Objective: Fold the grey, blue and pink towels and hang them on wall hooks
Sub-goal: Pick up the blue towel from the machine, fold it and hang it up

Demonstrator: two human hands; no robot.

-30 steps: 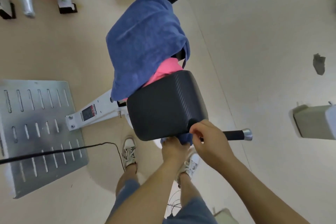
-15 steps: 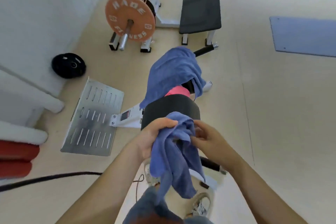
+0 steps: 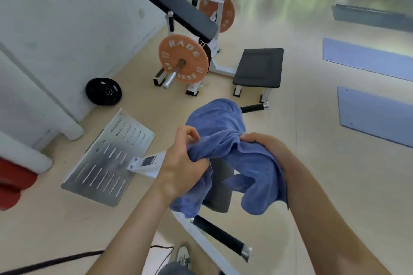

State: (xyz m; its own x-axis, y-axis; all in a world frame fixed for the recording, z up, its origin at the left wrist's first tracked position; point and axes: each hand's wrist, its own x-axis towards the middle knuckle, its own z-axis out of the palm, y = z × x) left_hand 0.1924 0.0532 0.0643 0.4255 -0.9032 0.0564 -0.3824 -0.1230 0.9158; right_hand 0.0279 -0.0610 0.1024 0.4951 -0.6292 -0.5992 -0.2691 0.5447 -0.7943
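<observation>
Gripping one blue towel, we curl left hand and right hand round its bunched top, over the grey pad; both ends hang. Behind, more blue cloth, count uncertain. Outward: two orange plates, one black plate, two blue mats.

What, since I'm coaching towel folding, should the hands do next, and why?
Probably pull the hands apart to spread the held towel: the left hand and right hand both grip it bunched, ends hanging crumpled, so nothing lies flat to fold.
</observation>
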